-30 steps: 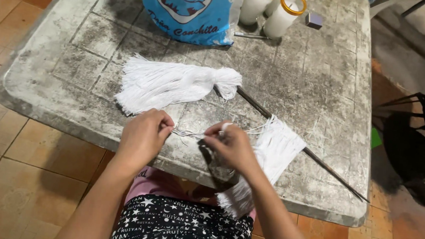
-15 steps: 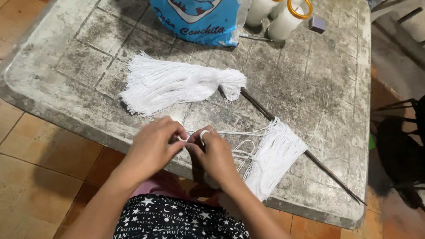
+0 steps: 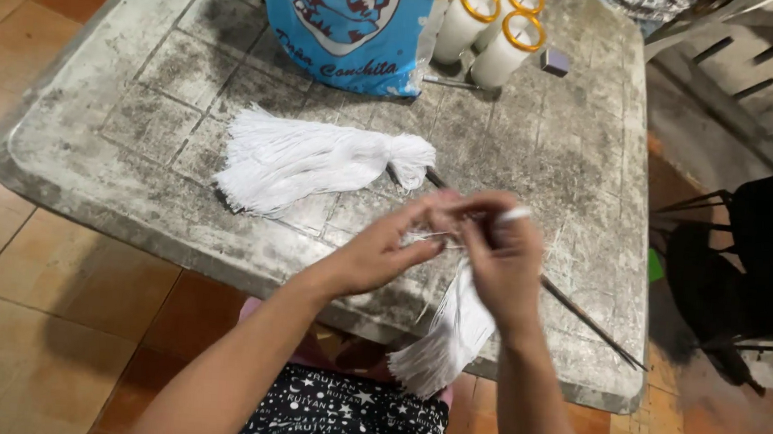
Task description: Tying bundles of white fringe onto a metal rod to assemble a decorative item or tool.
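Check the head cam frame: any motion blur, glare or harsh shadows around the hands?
Head view: the right hand and left hand are slightly motion-smeared; the white thread bundle they hold is bright, its strands hard to separate; the tassel on the table is sharper; no glare; soft shadows.

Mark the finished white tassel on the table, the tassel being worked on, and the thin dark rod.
Finished tassel (image 3: 318, 161), head view, middle of its strands.
Tassel in the hands (image 3: 451, 333), head view, hanging strands.
Thin dark rod (image 3: 590, 321), head view, shaft right of the hands.

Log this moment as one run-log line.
left hand: pinching thread bundle | right hand: gripping bundle top | bundle: hanging over table edge | finished tassel: lying on table
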